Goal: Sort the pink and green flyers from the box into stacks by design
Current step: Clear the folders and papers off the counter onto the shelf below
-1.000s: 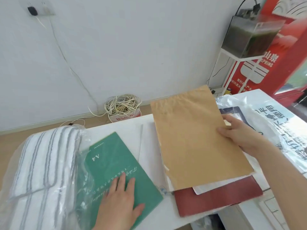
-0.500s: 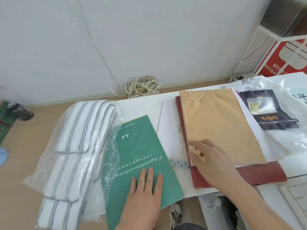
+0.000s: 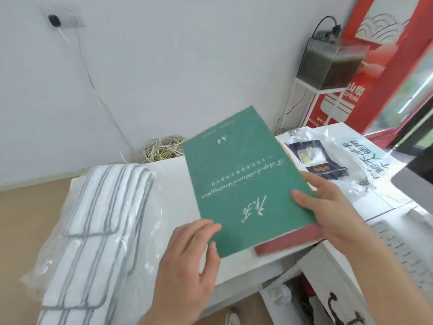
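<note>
"On the white table [image 3: 173, 184], what is that flat green thing?" asks one.

"A green pack [image 3: 243, 184], rectangular, with a matte, slightly grainy cover, pale script and 'A4' printed on it. It lies aslant over a dull red folder [image 3: 288, 240], whose near edge shows beneath it."

"And to the left?"

"A folded white cloth with grey stripes [image 3: 98, 219], soft and ribbed, inside a crinkled clear plastic bag."

"The hands?"

"Both hold the green pack. The left hand [image 3: 187, 261] pinches its near left corner, curled fingers on top and thumb at the edge. The right hand [image 3: 328, 207] grips the right edge, thumb flat on the cover, fingers tucked under. Whether the pack rests fully on the folder, I cannot tell."
</note>
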A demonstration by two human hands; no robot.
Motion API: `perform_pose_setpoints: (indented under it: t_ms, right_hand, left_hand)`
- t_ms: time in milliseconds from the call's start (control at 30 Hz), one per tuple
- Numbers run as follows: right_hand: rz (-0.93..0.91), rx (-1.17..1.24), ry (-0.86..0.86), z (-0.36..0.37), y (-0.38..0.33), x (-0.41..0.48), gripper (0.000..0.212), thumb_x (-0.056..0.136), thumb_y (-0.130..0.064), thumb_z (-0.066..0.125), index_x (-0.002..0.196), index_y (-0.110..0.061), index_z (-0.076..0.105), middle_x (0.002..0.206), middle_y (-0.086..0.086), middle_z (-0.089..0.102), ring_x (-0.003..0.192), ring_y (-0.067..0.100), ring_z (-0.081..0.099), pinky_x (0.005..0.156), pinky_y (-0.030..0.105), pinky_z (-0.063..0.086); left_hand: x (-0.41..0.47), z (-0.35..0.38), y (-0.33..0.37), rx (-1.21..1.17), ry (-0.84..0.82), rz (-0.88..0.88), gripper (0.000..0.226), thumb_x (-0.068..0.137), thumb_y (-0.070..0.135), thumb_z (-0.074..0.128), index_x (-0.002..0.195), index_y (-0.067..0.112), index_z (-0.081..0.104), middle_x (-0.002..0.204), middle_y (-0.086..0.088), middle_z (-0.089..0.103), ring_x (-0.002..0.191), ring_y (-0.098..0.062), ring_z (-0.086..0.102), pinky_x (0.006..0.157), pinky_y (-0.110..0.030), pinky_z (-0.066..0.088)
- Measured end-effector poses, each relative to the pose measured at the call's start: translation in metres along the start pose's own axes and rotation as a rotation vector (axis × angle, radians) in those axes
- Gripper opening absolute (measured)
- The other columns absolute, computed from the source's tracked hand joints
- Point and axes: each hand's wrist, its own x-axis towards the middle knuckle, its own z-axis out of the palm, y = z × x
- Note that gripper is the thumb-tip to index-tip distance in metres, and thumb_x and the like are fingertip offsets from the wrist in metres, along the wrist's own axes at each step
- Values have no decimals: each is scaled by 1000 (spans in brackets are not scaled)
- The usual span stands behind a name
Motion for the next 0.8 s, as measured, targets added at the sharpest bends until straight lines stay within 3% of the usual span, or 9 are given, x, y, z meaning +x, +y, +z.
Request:
perform_pose_setpoints:
  t_ms: [133, 233, 300, 367, 433, 533, 633, 700, 800]
  right_hand:
    - [43, 147, 92, -53, 4, 15, 36, 94, 0, 51, 122, -20, 62, 106, 8, 73, 94, 29, 71, 77, 37, 59]
    - [120, 108, 164, -69, 26, 42, 34, 92, 4, 52, 116, -19, 63, 97, 9, 74, 81, 25, 73, 67, 32, 61]
    - [200, -140, 209, -73, 53, 62, 27, 89, 5, 58, 111, -10, 65, 93, 12, 73, 75, 26, 71, 70, 36, 60]
    - [280, -668, 184, -77, 79, 79, 26, 84, -8, 66, 110, -7, 65, 105, 15, 68, 90, 29, 65, 84, 40, 53]
    - [301, -1102, 160, -78, 88, 88, 47, 80, -28, 65, 124, -17, 53, 127, 12, 54, 117, 30, 48, 94, 42, 45]
    - [288, -1153, 125, -80, 77, 103, 76, 78, -56, 63, 139, -21, 33, 145, 5, 35, 133, 31, 31, 100, 46, 37]
    - [297, -1157, 32, -88, 77, 129, 89, 75, -69, 59, 140, -18, 26, 144, 8, 36, 133, 31, 34, 101, 44, 36]
    - [290, -1186, -11, -91, 80, 140, 83, 73, -73, 57, 129, -17, 33, 132, 12, 43, 125, 33, 40, 97, 43, 39]
    - [272, -1216, -20, -95, 86, 149, 91, 62, -85, 51, 123, -20, 34, 124, 10, 45, 119, 32, 41, 93, 43, 39]
  left_hand:
    - [13, 40, -44, 271, -332, -339, 43, 89, 26, 45, 131, 21, 47, 134, 6, 43, 122, -16, 39, 105, -27, 32]
    - [36, 75, -68, 435, -494, -477, 48, 93, 36, 43, 136, 16, 37, 133, -2, 42, 122, -23, 38, 101, -28, 31]
    - [54, 93, -69, 553, -539, -520, 47, 91, 45, 45, 125, 13, 41, 121, -5, 48, 114, -24, 41, 93, -29, 35]
    - [68, 106, -62, 641, -598, -568, 49, 88, 50, 51, 115, 11, 40, 114, -8, 49, 106, -25, 44, 87, -28, 35]
    - [79, 111, -57, 624, -600, -668, 56, 83, 48, 61, 115, 9, 36, 112, -9, 48, 103, -26, 48, 84, -28, 39]
    - [89, 113, -64, 431, -500, -910, 60, 72, 39, 73, 112, 9, 39, 101, -5, 54, 92, -24, 56, 72, -28, 41]
    - [95, 115, -75, 140, -303, -1127, 49, 64, 42, 68, 100, 10, 57, 79, 4, 63, 72, -18, 62, 64, -29, 49]
    - [98, 119, -78, 117, -285, -1149, 56, 65, 52, 63, 102, 10, 59, 85, 0, 64, 79, -21, 63, 69, -31, 50]
    - [103, 126, -77, 384, -406, -1046, 56, 80, 53, 58, 119, 13, 47, 113, -10, 50, 106, -31, 50, 79, -31, 37]
